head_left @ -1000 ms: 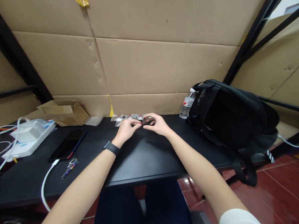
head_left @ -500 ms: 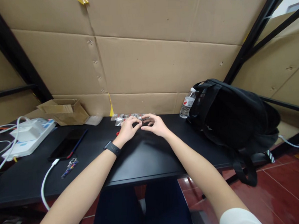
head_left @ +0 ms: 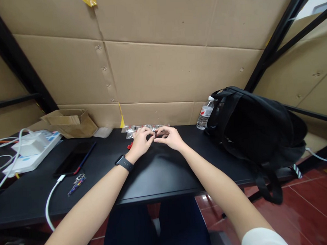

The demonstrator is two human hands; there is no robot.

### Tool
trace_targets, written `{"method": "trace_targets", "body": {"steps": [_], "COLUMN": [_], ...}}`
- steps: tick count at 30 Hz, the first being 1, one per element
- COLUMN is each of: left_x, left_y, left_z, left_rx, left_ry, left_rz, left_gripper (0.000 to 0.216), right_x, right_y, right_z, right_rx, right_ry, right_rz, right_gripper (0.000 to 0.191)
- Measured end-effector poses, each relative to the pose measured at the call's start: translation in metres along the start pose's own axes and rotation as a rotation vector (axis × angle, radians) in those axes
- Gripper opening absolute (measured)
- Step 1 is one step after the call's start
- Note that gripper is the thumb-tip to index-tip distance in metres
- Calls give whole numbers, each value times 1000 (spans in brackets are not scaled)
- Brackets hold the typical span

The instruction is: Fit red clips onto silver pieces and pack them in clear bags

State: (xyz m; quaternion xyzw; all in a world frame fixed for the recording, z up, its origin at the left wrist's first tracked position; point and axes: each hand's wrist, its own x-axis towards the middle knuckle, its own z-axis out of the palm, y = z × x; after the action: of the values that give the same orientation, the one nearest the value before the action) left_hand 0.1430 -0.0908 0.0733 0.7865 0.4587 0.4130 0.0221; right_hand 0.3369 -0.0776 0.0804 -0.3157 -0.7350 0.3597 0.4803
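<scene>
Between your 2 hands, above the far part of the matte black surface (head_left: 160,174), sits a small dark piece (head_left: 156,135), mostly hidden by your fingers; its exact shape and material are too small to make out. The thumb and curled fingers of your right hand (head_left: 171,137) are clamped on it from the right. Your left hand (head_left: 141,141) meets it from the other side with thumb and forefinger bent inward, but you cannot tell whether they grip it or merely touch.

Just behind your hands lie flat, shiny clear plastic packets (head_left: 130,129), partly covered by your left hand, their contents unclear. A bright red small object (head_left: 130,146) peeks out beside that same hand, its outline cut off. A black smartwatch with a dark strap (head_left: 123,162) rings your left wrist.

To your left you have an open brown cardboard box (head_left: 78,126) with creased sides, a glossy black phone (head_left: 72,158), a metal-ringed, multicoloured keychain (head_left: 77,184) and a white plastic power strip (head_left: 25,164), cropped cables looping past it. To your right, a ribbed clear water bottle (head_left: 205,113) leans against a bulky black fabric backpack (head_left: 259,132).
</scene>
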Motion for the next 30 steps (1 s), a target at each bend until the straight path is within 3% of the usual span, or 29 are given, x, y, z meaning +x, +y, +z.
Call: {"method": "trace_targets", "body": {"steps": [9, 14, 18, 26, 30], "left_x": [-1, 0, 0, 0, 0], "left_y": [4, 5, 6, 11, 15], "left_z": [0, -4, -5, -7, -16], "left_rx": [25, 34, 35, -87, -183], "left_ry": [101, 119, 117, 63, 15], "left_rz": [33, 24, 44, 87, 133], "left_gripper": [10, 10, 11, 13, 33], "right_x": [2, 4, 4, 5, 6], "right_y": [5, 0, -1, 1, 0], "right_z": [-1, -10, -13, -13, -14], "right_rx": [119, -60, -208, -210, -204], "right_ry": [-6, -51, -41, -94, -119], "right_rz": [71, -18, -51, -1, 8], "right_gripper": [41, 29, 22, 16, 13]}}
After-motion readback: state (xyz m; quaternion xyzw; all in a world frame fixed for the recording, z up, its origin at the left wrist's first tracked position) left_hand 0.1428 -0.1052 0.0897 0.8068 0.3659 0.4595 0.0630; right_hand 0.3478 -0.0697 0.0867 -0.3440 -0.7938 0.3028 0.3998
